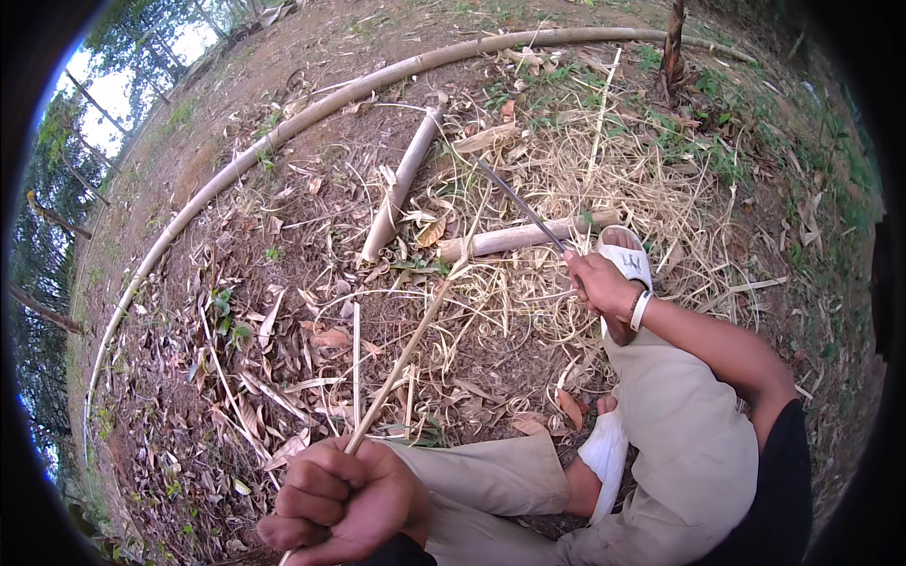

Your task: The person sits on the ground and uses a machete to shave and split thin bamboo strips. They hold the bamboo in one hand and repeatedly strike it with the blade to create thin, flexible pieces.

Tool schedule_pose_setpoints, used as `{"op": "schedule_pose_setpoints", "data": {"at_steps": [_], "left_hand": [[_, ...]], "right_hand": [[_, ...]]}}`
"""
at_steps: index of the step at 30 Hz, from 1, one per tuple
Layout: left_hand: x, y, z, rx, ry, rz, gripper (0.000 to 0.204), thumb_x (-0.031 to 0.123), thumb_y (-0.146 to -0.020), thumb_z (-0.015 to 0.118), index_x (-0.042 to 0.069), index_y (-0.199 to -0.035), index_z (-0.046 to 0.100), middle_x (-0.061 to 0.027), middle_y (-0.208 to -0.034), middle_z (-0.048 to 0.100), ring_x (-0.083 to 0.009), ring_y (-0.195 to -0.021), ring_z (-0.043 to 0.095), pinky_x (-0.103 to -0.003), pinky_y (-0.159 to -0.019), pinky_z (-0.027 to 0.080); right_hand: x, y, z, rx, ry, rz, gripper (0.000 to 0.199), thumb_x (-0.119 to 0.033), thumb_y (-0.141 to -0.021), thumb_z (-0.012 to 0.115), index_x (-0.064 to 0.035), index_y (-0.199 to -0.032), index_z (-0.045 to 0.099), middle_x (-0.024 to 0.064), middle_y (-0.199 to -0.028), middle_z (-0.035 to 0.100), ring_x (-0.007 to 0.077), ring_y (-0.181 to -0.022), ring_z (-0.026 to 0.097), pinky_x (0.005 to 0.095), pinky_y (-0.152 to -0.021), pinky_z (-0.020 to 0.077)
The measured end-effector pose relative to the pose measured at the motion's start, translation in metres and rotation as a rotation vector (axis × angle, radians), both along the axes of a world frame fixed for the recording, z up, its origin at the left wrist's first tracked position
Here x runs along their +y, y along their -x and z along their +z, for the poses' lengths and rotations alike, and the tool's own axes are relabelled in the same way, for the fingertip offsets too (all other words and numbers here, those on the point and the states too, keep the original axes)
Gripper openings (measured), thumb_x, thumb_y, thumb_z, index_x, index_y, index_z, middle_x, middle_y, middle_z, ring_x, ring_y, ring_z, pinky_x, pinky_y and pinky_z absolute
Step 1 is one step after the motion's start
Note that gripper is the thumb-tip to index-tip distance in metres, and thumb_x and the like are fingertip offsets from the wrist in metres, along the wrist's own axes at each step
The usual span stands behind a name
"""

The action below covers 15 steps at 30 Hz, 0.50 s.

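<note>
A long curved tan pole [283,136] edges the leaf-strewn brown ground [179,387]; left hand [351,500] clenches a slender tan woody strip [405,357], right hand [604,283] a narrow dark metal tool [521,205].

Daylight falls bright and diffuse, shadows soft; the sky [104,127] at upper left is blown out. Left hand [354,500] and right hand [604,285] read with clear outlines. Fisheye distortion bows the long pole [285,132]; black vignetting rings the view.

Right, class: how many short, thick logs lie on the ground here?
2: a slanting log at upper centre, and a nearly crosswise log reaching toward the white sandal. Pale shavings could hide more.
</note>
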<state>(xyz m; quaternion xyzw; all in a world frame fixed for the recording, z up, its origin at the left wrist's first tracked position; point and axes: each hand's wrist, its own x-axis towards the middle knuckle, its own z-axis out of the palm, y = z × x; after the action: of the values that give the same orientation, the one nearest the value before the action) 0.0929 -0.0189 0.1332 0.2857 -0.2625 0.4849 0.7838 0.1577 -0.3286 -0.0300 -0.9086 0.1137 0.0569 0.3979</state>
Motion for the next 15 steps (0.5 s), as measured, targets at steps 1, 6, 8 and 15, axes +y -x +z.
{"op": "schedule_pose_setpoints", "data": {"at_steps": [1, 6, 8, 15], "left_hand": [[0.000, -0.007, -0.005, 0.011, -0.061, 0.008, 0.058, 0.069, -0.093, 0.035, 0.017, -0.068, 0.026, 0.0045, -0.054, 0.019, -0.0075, -0.047, 0.014, -0.024, -0.041, 0.013], [-0.006, -0.010, -0.012, 0.154, -0.058, 0.141, 0.062, 0.074, -0.089, 0.032, 0.016, -0.069, 0.025, 0.0031, -0.053, 0.020, -0.0085, -0.046, 0.014, -0.024, -0.041, 0.013], [-0.012, -0.015, -0.014, 0.018, -0.056, 0.046, 0.043, 0.044, -0.096, 0.043, 0.015, -0.069, 0.026, 0.0053, -0.054, 0.021, -0.0060, -0.046, 0.019, -0.022, -0.039, 0.014], [-0.007, 0.000, -0.011, 0.127, -0.049, 0.005, 0.056, 0.066, -0.093, 0.035, 0.016, -0.070, 0.026, 0.0037, -0.054, 0.020, -0.0078, -0.047, 0.015, -0.024, -0.041, 0.014]], "right_hand": [[0.000, 0.006, 0.007, -0.030, -0.028, 0.019, 0.059, -0.043, -0.103, 0.033, -0.0011, -0.066, 0.052, 0.0085, -0.056, 0.053, 0.0225, -0.053, 0.053, 0.0383, -0.057, 0.0432], [0.061, 0.031, 0.104, -0.288, -0.107, 0.368, 0.046, -0.039, -0.102, 0.039, -0.0008, -0.079, 0.052, 0.0148, -0.057, 0.052, 0.0347, -0.055, 0.055, 0.0440, -0.054, 0.0425], [0.083, 0.047, 0.134, -0.276, -0.075, 0.560, 0.046, -0.042, -0.101, 0.043, -0.0008, -0.084, 0.052, 0.0195, -0.058, 0.055, 0.0418, -0.058, 0.060, 0.0497, -0.054, 0.0447], [0.063, 0.027, 0.082, -0.229, 0.198, 0.502, 0.039, -0.040, -0.098, 0.049, -0.0035, -0.084, 0.050, 0.0188, -0.059, 0.055, 0.0415, -0.054, 0.058, 0.0493, -0.050, 0.0450]]}}
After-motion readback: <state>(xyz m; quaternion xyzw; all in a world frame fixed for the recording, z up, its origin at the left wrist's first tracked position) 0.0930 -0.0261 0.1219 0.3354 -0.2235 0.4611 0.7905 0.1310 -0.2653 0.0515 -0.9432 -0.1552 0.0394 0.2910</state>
